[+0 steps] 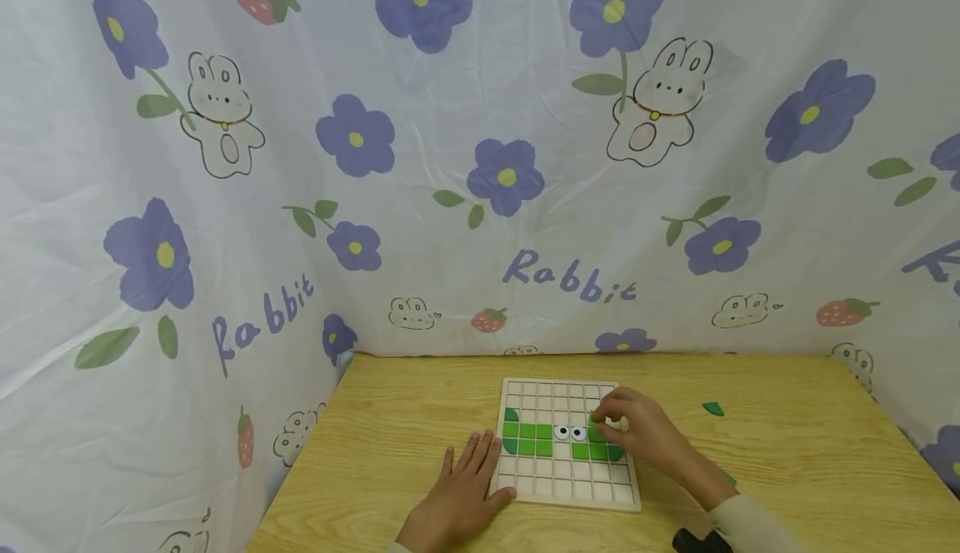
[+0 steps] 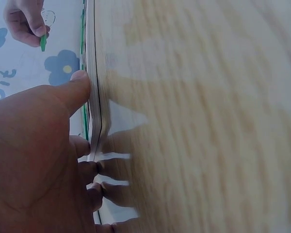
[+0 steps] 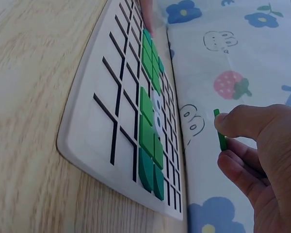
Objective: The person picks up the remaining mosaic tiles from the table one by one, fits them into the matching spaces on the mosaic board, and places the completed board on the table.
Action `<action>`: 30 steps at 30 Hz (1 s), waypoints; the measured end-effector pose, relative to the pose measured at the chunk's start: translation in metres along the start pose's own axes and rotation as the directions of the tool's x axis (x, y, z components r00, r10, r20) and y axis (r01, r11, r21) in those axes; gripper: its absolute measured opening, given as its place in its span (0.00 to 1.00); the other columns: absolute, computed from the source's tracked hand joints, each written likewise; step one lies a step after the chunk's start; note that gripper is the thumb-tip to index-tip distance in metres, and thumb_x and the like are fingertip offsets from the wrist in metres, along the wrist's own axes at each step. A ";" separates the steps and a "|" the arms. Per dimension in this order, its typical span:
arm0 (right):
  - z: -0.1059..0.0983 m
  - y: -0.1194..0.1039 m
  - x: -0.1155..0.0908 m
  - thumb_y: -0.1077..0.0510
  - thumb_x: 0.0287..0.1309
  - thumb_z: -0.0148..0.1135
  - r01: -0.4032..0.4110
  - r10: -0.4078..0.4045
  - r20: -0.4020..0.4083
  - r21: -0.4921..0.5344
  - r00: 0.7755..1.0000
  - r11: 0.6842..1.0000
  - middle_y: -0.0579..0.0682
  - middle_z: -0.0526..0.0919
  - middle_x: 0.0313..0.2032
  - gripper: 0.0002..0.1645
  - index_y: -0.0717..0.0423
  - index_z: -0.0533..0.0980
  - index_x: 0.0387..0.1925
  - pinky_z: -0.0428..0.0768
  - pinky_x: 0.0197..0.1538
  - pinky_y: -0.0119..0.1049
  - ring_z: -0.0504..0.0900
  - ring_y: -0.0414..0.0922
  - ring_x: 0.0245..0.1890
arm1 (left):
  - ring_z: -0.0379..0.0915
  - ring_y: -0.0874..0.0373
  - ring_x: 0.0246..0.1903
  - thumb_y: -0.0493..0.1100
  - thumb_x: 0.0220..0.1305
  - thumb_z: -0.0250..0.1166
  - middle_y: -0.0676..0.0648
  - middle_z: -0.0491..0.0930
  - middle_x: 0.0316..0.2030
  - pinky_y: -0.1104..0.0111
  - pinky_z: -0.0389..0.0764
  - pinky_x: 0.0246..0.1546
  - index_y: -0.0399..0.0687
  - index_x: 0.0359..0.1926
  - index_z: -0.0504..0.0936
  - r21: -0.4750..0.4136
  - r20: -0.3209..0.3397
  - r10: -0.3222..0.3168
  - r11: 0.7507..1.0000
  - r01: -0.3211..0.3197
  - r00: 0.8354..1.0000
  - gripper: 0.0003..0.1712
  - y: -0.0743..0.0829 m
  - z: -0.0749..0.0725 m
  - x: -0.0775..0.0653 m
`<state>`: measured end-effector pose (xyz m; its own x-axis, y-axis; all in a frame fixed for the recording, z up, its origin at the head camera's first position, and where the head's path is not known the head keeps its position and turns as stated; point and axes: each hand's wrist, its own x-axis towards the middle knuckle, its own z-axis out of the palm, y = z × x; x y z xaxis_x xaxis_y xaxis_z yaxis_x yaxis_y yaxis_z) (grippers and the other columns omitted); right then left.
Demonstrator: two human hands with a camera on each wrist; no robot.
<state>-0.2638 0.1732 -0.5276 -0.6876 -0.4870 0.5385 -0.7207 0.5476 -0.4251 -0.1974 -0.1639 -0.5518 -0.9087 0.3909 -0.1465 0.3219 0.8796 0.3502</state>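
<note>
A pale wooden grid board (image 1: pixel 562 486) lies on the table, carrying green square tiles (image 1: pixel 528 446), dark green rounded corner pieces (image 1: pixel 511 445) and two round eye pieces (image 1: pixel 578 434) across its middle. My left hand (image 1: pixel 465 490) rests flat at the board's left edge, fingers spread and thumb by the near left corner. Over the board's right part, my right hand (image 1: pixel 645 428) pinches a thin green tile (image 3: pixel 220 131) between thumb and fingers. In the right wrist view the tile shows edge-on, raised off the board.
A loose dark green rounded piece (image 1: pixel 713 409) lies on the wooden table (image 1: pixel 405 395) right of the board. Another green piece (image 1: pixel 730 477) is partly hidden by my right forearm. A black object (image 1: pixel 701 541) sits at the near edge. A patterned curtain (image 1: pixel 450 286) hangs behind the table.
</note>
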 end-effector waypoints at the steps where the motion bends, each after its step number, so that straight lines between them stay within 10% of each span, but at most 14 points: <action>1: 0.002 -0.001 0.000 0.69 0.56 0.79 0.001 -0.001 0.003 0.004 1.000 1.000 0.46 0.86 0.39 0.11 0.51 0.88 0.37 0.85 0.37 0.35 0.82 0.42 0.35 | 0.42 0.37 0.85 0.68 0.80 0.53 0.39 0.47 0.86 0.30 0.46 0.79 0.43 0.86 0.53 -0.002 -0.001 0.001 1.000 -0.001 1.000 0.49 0.000 0.000 0.000; 30: 0.054 -0.012 0.004 0.64 0.60 0.79 0.007 -0.017 0.131 0.075 0.991 0.997 0.43 0.87 0.41 0.08 0.50 0.89 0.39 0.86 0.44 0.35 0.85 0.42 0.42 | 0.39 0.36 0.85 0.70 0.80 0.51 0.38 0.45 0.86 0.28 0.43 0.78 0.42 0.86 0.53 -0.052 0.001 0.015 0.999 -0.015 1.000 0.50 -0.004 0.003 0.000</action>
<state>-0.2629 0.1284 -0.5593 -0.6807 -0.5816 0.4454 -0.7304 0.4913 -0.4746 -0.1980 -0.1660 -0.5559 -0.9035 0.4042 -0.1425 0.3210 0.8584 0.4002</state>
